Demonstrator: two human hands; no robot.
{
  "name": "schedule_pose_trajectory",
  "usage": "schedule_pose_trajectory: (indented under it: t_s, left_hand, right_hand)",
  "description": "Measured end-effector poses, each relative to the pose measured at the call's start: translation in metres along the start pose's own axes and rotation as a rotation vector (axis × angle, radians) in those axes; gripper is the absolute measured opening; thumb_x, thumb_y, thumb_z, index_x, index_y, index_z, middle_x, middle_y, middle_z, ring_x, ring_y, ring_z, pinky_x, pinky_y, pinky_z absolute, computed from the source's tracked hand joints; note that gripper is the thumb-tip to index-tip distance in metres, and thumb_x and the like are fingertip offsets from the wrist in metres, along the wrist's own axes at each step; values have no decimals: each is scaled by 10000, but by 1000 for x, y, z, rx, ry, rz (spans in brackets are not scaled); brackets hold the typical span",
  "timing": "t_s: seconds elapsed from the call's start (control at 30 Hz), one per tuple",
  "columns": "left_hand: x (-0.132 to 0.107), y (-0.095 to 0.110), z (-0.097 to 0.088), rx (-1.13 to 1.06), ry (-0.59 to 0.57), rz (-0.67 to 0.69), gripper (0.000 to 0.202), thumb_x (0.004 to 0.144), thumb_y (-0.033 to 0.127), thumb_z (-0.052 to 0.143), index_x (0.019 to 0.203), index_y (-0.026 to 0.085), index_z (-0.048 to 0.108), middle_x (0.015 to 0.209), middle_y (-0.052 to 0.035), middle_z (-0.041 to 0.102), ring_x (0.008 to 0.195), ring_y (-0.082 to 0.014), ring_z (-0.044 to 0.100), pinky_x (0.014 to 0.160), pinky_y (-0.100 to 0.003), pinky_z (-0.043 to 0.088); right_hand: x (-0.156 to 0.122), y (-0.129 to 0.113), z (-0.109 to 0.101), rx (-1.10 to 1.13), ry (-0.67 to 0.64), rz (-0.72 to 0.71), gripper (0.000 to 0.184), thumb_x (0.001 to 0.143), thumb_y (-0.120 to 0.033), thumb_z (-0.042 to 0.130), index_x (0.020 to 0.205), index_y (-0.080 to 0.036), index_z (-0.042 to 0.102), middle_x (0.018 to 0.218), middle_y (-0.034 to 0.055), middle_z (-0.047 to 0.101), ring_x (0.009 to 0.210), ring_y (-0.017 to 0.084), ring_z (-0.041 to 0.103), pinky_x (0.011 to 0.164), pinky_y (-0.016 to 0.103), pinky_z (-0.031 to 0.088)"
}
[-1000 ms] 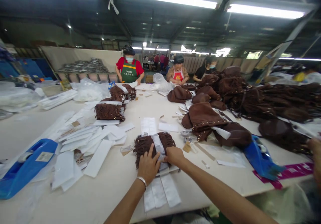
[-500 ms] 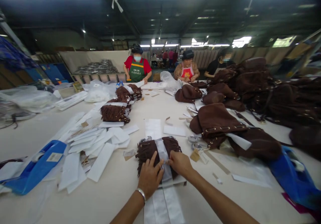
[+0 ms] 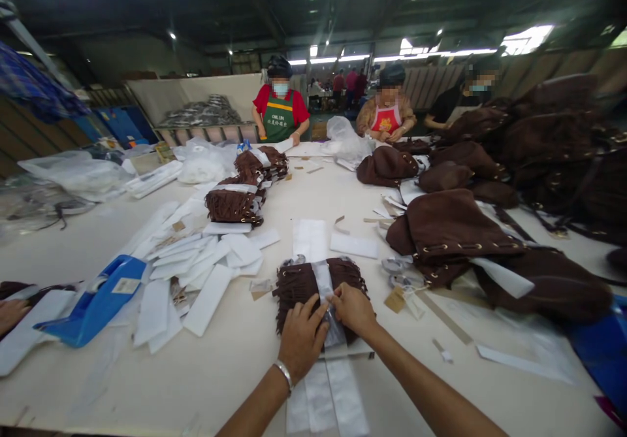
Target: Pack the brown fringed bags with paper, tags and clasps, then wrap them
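A brown fringed bag (image 3: 298,287) lies folded before me, with a white paper strip (image 3: 324,281) wrapped across its middle. My left hand (image 3: 302,336), a silver bracelet at the wrist, rests on the bag with fingers spread, its fingertips beside the strip. Closed in a pinch, my right hand (image 3: 353,307) is at the strip's right edge, on top of the bag. What lies between its fingertips is mostly hidden. Several long white paper strips (image 3: 318,398) lie on the table under the bag's near side.
Left are a blue tape dispenser (image 3: 100,300) and a pile of white paper pieces (image 3: 208,300); another person's hand (image 3: 12,314) shows at the edge. Wrapped fringed bags (image 3: 232,203) stand beyond. Brown bags (image 3: 455,228) heap up on the right. Co-workers (image 3: 280,113) are across the table (image 3: 313,192).
The view has tilted down and shifted left, so things sit differently in frame. Both hands stay on the bag, nearly unmoved. Another person's hand now shows at the left edge.
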State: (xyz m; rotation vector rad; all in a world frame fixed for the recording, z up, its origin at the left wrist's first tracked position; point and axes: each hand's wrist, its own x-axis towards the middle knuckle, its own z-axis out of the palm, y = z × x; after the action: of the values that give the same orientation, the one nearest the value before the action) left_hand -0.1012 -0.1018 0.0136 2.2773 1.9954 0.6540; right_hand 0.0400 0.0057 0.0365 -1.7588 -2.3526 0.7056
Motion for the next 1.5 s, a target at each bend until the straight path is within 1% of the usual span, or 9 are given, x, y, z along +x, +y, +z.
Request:
schedule_pose_trajectory:
  t_s: [0.27,0.63,0.87,0.97,1.07,1.17,1.27,1.37,1.5]
  left_hand:
    - [1,2,1,-45,25,-19,402,956,280,442,1352,268,510,1404,-72,509,1079,-255,515,886,-444,451]
    - [2,5,1,-51,52,-75,368,947,262,458,1305,254,544,1366,-74,541,1108,-262,523,919,-465,447]
    - [5,7,-9,-76,53,-95,365,950,269,456,1308,259,530,1341,-83,559,1135,-260,535,933,-468,452]
    - [16,5,-17,-88,98,-124,375,969,267,414,1334,259,495,1309,-82,578,1150,-246,533,955,-456,449]
    - [44,-8,-23,-4,119,-117,421,980,200,323,1387,229,429,1345,-95,547,1188,-242,508,997,-453,419]
    - [81,-30,-25,184,6,-96,427,956,148,336,1369,182,441,1362,-113,529,1158,-262,511,956,-442,422]
    - [110,-51,-22,250,-96,-75,348,920,178,463,1261,179,533,1211,-115,615,1033,-278,542,841,-420,442]
    - [124,-62,-17,252,-143,-61,252,901,237,539,1142,188,593,1073,-109,640,1003,-289,528,808,-417,426]
    - [130,-67,-17,230,-207,-47,192,918,291,526,1074,207,600,1116,-99,602,1071,-282,484,854,-419,399]
  right_hand:
    - [1,-3,-4,32,-37,-38,217,924,-384,497,897,-197,603,866,48,727,797,165,658,660,232,364]
    - [6,-3,-5,38,-60,-77,201,911,-373,520,872,-192,598,820,55,711,754,175,646,636,249,337]
    - [9,12,-18,33,-67,-124,232,902,-399,540,1003,-197,592,840,46,704,791,188,645,625,251,338]
    - [23,13,-34,18,30,-190,225,946,-377,468,1018,-213,604,871,36,703,820,184,638,664,259,350]
    - [53,8,-50,-26,70,-302,296,987,-355,374,1065,-211,620,1029,58,695,966,197,612,792,271,369]
    - [93,-2,-56,-59,-20,-416,318,981,-353,390,1098,-216,651,1119,65,685,1080,216,575,877,279,362]
    - [128,-10,-52,-80,-186,-503,309,951,-395,454,1090,-254,691,1078,42,714,1023,214,616,827,263,394]
    - [154,-12,-44,-90,-366,-564,328,920,-459,493,1059,-269,721,1008,38,736,920,212,651,742,248,414]
    - [175,-10,-39,-69,-542,-610,350,867,-517,554,980,-245,743,913,42,735,826,204,640,677,240,399]
